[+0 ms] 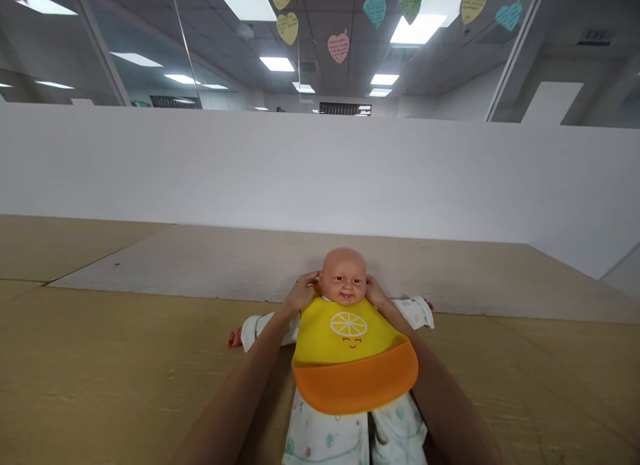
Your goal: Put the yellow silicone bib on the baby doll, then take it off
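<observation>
On a tan board [125,358], a baby doll [344,276] lies face-up in a soft, bendy silicone bib [350,358], best held at its neck, where the left hand [302,293] and right hand [376,293] close to a narrow grip, though any pinch is hidden.

- a tan board surface [100,365] spreading left and right
- a paler beige panel [165,261] lying across its far part
- a baby doll [344,277] on its back, centred, head toward the far side

Bib [353,338]: yellow, orange pocket, white citrus-slice print (just below the fingers [306,288])
Sleeper [320,438]: white, pastel spots, farther below the fingers
</observation>
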### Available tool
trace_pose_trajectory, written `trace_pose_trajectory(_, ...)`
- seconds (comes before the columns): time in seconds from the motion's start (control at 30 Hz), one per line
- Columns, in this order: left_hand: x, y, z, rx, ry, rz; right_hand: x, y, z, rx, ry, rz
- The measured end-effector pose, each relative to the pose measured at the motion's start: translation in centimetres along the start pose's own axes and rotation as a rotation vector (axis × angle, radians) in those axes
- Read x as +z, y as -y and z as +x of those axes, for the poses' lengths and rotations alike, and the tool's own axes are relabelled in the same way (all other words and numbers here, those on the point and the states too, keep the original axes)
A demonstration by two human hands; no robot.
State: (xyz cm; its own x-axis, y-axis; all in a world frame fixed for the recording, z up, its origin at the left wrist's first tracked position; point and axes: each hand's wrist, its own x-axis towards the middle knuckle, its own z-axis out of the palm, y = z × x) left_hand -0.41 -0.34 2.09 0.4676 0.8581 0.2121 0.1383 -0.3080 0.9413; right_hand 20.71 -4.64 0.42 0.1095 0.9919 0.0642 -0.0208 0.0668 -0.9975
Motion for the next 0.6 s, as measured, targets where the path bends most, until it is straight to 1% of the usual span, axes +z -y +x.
trace_pose_trajectory(0.1,0.0,0.6,0.2,0.005,-0.072,0.104,0.1,-0.4,0.1,-0.016,-0.022,-0.083)
trace_pose_trajectory(0.23,-0.1,1.1,0.2,-0.008,-0.111,0.117,-0.2,-1.6,0.9,-0.114,-0.047,-0.265)
trace_pose_trajectory(0.3,0.0,1.2,0.2,-0.012,-0.141,0.099,-0.4,-1.8,1.4,-0.177,-0.032,-0.364)
trace_pose_trajectory(0.4,0.2,1.1,0.0,-0.022,-0.166,0.085,-0.9,-1.3,1.7,-0.255,0.025,-0.569)
trace_pose_trajectory(0.5,0.4,1.1,-0.2,-0.045,-0.155,0.11,-1.2,-0.4,1.6,-0.255,0.047,-0.766)
trace_pose_trajectory(0.6,0.4,1.2,-0.1,-0.042,-0.147,0.131,-1.2,0.2,1.3,-0.211,0.018,-0.856)
